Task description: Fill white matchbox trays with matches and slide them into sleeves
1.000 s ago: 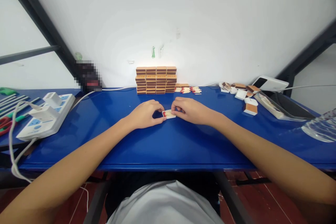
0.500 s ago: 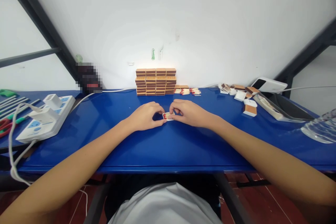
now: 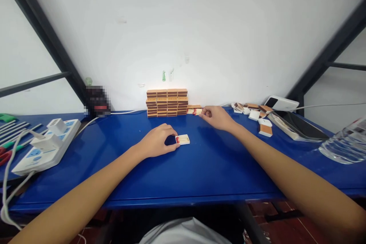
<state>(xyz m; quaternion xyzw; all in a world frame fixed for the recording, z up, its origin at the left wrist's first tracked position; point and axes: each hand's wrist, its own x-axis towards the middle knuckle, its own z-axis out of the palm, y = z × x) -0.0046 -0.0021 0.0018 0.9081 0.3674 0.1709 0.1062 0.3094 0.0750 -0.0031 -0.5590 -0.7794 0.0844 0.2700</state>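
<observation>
A small white matchbox tray (image 3: 184, 137) lies on the blue table, partly filled with red-tipped matches (image 3: 182, 140). Thumb and fingers of my left hand (image 3: 160, 142) grip it by its left end. Further back, my right hand (image 3: 219, 117) is at a heap of loose matches (image 3: 196, 111), its fingers curled together over the heap's right part. Whether a match is between those fingertips is hidden. Left of the heap, a stack of closed matchboxes (image 3: 167, 103) rises against the wall.
Matchbox sleeves and trays (image 3: 254, 114) lie scattered at the right, beside a white device (image 3: 281, 103), a black flat item (image 3: 303, 126) and a clear plastic bottle (image 3: 344, 145). On the left are a white power strip (image 3: 47, 152) with cables and several metal rods (image 3: 15, 131).
My right hand has left the tray and moved back and right to the loose matches. My left hand stays at the tray's left end. The view has tilted up slightly.
</observation>
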